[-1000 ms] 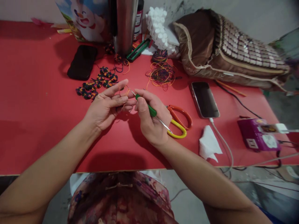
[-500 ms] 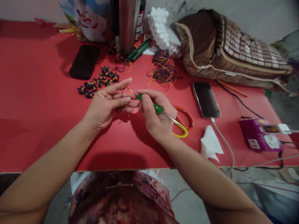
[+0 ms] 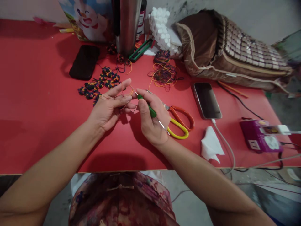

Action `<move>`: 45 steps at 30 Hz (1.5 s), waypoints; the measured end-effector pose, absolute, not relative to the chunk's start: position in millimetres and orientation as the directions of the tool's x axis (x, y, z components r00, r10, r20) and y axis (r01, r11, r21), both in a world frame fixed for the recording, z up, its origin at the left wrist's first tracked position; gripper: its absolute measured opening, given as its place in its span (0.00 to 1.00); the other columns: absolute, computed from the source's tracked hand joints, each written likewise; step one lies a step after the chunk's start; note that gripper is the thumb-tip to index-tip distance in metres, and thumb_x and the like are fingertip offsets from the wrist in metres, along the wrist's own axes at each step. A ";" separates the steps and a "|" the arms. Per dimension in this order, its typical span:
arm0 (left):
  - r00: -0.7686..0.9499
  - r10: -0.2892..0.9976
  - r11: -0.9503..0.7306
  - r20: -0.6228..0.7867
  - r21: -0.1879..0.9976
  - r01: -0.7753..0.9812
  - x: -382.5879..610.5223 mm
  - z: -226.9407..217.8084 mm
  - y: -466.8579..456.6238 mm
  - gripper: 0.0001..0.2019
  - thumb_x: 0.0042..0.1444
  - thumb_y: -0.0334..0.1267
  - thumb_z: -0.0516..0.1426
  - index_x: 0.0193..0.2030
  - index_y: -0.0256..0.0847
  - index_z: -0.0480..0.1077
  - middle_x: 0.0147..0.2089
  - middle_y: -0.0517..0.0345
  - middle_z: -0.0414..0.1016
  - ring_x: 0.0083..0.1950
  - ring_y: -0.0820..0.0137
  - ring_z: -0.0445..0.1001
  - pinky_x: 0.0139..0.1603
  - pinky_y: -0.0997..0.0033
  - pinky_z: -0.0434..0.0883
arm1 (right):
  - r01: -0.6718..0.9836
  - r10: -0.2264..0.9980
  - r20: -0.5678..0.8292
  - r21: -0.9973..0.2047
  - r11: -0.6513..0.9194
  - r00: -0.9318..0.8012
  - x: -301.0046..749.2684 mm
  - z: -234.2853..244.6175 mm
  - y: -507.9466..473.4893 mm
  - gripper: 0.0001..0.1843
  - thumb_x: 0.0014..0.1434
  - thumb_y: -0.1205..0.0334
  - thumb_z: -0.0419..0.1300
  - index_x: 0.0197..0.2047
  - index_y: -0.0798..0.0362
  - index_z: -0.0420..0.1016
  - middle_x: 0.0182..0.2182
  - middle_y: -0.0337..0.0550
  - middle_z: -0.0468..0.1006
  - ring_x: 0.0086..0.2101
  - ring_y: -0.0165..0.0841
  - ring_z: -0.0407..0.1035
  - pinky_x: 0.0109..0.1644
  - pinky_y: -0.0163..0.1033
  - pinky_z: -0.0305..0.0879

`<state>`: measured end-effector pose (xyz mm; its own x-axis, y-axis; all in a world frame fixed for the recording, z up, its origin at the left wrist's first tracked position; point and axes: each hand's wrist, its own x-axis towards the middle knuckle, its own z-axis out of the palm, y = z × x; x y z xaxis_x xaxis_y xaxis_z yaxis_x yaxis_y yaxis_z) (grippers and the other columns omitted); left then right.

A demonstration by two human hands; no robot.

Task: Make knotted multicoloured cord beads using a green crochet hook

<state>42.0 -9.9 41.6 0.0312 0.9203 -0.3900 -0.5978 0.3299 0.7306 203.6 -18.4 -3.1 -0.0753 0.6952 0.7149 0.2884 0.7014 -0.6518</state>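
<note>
In my right hand (image 3: 154, 117) is a crochet hook (image 3: 151, 110) with a green grip and metal ends, its tip pointing at my left fingers. Thin multicoloured yarn (image 3: 132, 91) runs around the fingers of my left hand (image 3: 113, 103) and up to the hook tip. My left thumb presses towards the fingers while the index finger is raised. Just beyond the left hand lies a crocheted string of dark, orange and pink clusters (image 3: 101, 81). A loose tangle of the same yarn (image 3: 164, 75) rests further back. Scissors (image 3: 180, 122) with one yellow and one orange handle lie partly behind my right hand.
A charging phone (image 3: 207, 100), a crumpled tissue (image 3: 211, 145) and a purple power box (image 3: 262, 135) with cables are on the right. A brown cushion (image 3: 202, 44), a metal flask (image 3: 128, 28) and a green utility knife (image 3: 141, 50) stand or lie behind. A black case (image 3: 84, 62) lies left.
My right hand has moved slightly left and down, tilting the hook more steeply. Its tip draws the yarn away from my left fingers. More of the scissors now shows.
</note>
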 end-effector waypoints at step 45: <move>0.162 0.929 0.367 -0.333 0.781 -0.504 4.8 41.0 -4.4 0.24 0.65 0.23 0.68 0.63 0.52 0.85 0.37 0.67 0.89 0.46 0.68 0.90 0.40 0.80 0.81 | -0.014 0.858 0.510 -0.860 0.510 -0.057 212.1 15.5 -25.2 0.12 0.81 0.51 0.63 0.58 0.42 0.87 0.34 0.37 0.82 0.31 0.32 0.77 0.43 0.46 0.81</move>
<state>4.8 -4.4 41.0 0.1617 0.9291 -0.3325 -0.5045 0.3674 0.7813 212.1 -25.2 15.5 -0.0575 0.8582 0.5100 -0.0136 0.5101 -0.8600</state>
